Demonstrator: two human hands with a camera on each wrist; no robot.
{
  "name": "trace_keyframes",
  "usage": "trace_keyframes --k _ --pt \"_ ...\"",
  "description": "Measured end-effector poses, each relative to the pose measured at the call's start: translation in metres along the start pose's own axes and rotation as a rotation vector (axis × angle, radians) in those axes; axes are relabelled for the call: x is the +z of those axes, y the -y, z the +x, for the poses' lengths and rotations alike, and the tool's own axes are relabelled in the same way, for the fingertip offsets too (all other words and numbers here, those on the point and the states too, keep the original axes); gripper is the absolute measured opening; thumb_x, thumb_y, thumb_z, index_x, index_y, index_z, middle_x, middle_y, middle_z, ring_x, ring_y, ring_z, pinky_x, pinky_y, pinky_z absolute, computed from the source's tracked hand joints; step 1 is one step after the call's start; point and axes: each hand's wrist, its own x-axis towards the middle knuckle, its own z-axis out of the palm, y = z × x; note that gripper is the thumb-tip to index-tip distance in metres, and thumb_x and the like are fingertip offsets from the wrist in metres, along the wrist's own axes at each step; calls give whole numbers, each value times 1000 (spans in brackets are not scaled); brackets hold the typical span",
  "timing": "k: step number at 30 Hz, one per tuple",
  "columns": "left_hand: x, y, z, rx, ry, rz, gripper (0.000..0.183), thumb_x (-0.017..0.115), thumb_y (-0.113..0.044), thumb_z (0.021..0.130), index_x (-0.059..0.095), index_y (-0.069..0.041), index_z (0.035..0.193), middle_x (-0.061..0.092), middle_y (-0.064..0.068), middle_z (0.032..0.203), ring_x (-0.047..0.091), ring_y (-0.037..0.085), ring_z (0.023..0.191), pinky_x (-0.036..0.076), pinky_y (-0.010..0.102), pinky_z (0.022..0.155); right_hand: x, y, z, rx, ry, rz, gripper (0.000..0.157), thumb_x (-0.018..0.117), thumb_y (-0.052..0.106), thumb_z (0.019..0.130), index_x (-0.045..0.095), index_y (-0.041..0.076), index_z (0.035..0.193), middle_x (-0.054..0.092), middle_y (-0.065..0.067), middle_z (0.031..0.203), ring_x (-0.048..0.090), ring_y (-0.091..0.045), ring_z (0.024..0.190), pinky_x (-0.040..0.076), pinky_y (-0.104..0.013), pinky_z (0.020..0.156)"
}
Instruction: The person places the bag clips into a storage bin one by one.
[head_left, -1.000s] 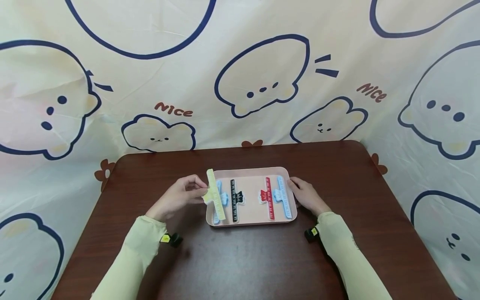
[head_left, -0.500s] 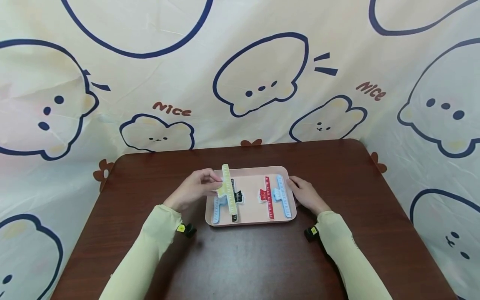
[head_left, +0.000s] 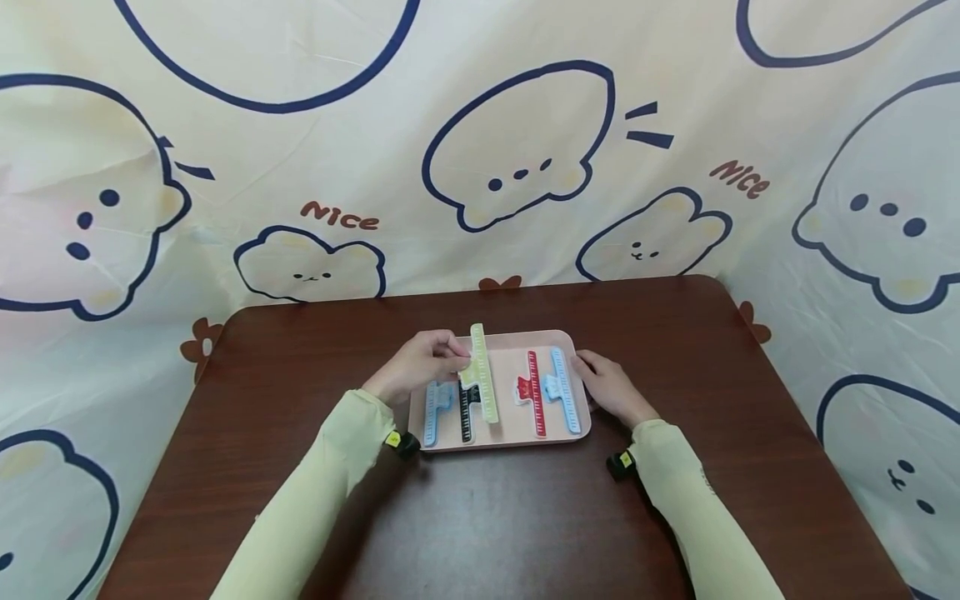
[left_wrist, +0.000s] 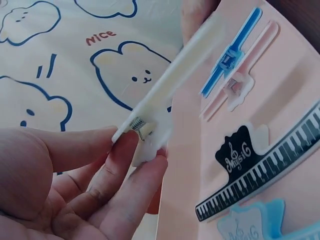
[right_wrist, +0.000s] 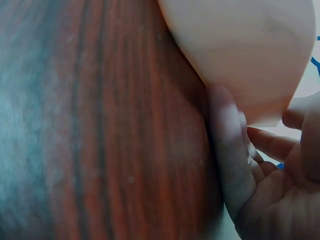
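My left hand [head_left: 416, 364] pinches a pale yellow clip [head_left: 484, 379] by its grip tab, between thumb and fingers. This clip has a long ruler-like bar and is held over the pink tray [head_left: 507, 423], overlapping the black clip [head_left: 466, 423] in the head view. In the left wrist view the metal spring of the yellow clip [left_wrist: 170, 82] shows from the side. A black clip marked "Music" with piano keys [left_wrist: 260, 177] lies on the tray. My right hand [head_left: 611, 387] holds the tray's right edge, thumb and fingers at its wall [right_wrist: 240, 55].
On the tray lie a light blue clip [head_left: 431, 418] at the left, then a red clip [head_left: 537, 400] and another blue clip [head_left: 566, 390] at the right. The tray stands on a dark brown table [head_left: 510, 525], with a printed cloth [head_left: 517, 50] behind.
My left hand has carried the yellow clip rightward, from over the left blue clip to past the black clip. The right hand stays at the tray's edge.
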Motion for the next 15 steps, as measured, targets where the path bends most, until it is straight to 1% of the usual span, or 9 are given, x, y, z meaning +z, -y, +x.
trace_keyframes --k 5,11,15 --pt "6 -2 8 -26 8 -11 10 72 -14 97 70 -7 104 69 13 106 70 31 98 58 46 96 1 0 0 7 7 13 60 38 50 110 42 12 156 59 -17 137 65 -23 94 57 -33 70" --pt "11 -6 15 -37 -13 55 7 75 -16 96 72 -11 100 71 9 101 70 31 97 58 44 96 1 1 -1 -4 7 22 58 38 49 111 43 13 155 60 -18 135 65 -22 89 57 -33 67" --pt "15 -6 19 -38 -20 94 7 75 -18 96 73 -12 99 72 7 98 72 31 96 57 43 95 0 1 -1 -2 8 14 59 38 49 111 42 12 156 59 -17 136 65 -23 90 56 -34 70"
